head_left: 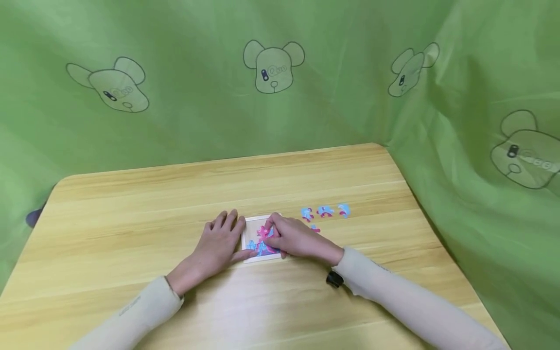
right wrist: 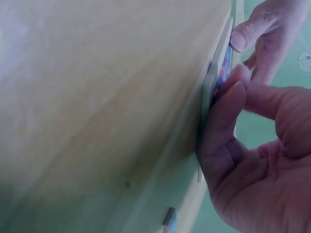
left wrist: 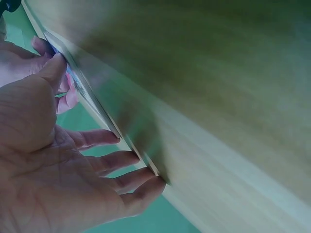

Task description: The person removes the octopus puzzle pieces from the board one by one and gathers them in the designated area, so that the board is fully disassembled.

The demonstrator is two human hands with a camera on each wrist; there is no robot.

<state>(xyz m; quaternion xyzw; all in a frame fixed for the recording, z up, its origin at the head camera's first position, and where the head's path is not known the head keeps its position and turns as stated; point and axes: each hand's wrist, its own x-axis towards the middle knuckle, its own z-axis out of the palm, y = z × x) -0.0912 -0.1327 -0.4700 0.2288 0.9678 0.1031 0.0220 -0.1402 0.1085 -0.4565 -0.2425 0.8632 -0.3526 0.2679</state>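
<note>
A small jigsaw tray (head_left: 262,259) with a pale rim lies on the table, blue, purple and pink pieces filling its lower part. Along the tray's left edge rests my left hand (head_left: 216,245), fingers extended and spread, with the thumb over the lower-left corner. My right hand (head_left: 299,237) is over the tray's right side, thumb and index finger pinching at a pink and blue puzzle piece (head_left: 262,232). In the right wrist view, the curled fingers (right wrist: 221,116) hide most of that piece. The left wrist view shows the left fingertips touching the tray's outer edge (left wrist: 92,97).
Three loose puzzle pieces, a left one (head_left: 307,214), a middle one (head_left: 325,211) and a right one (head_left: 343,210), lie in a row right of the tray. Another piece (head_left: 315,228) is partly behind the right hand. A green curtain (head_left: 192,116) borders the wooden table (head_left: 153,218).
</note>
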